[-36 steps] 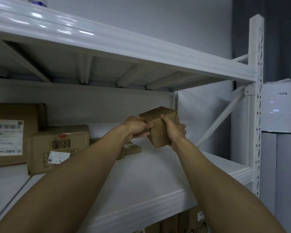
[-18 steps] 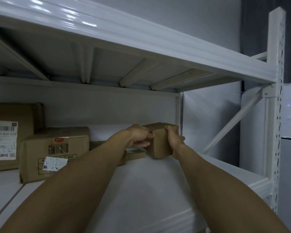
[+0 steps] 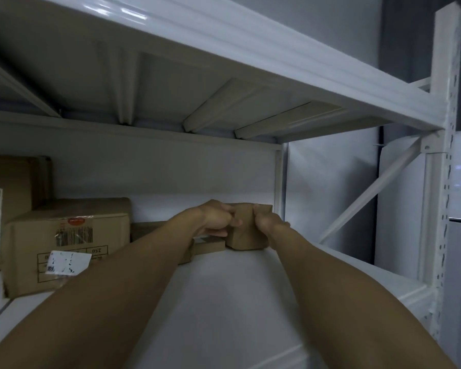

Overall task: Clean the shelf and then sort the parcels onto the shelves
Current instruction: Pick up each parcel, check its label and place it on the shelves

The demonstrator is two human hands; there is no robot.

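Lowered since a second ago from mid-air, tilted, to the back right corner of the shelf (image 3: 224,302): small parcel (image 3: 246,230), now upright and apparently resting on the board. Left hand (image 3: 216,219) and right hand (image 3: 268,222) clenched on its two sides, grip not released. Just beside a flat box (image 3: 208,245); larger cartons (image 3: 69,241) well left. Placement seemingly near done; release next.

The small parcel (image 3: 246,227) is plain brown cardboard, matt. The bigger box (image 3: 67,243) has a shiny tape strip and a paper label (image 3: 67,263). The shelf (image 3: 224,302) is smooth white painted metal, glossy.
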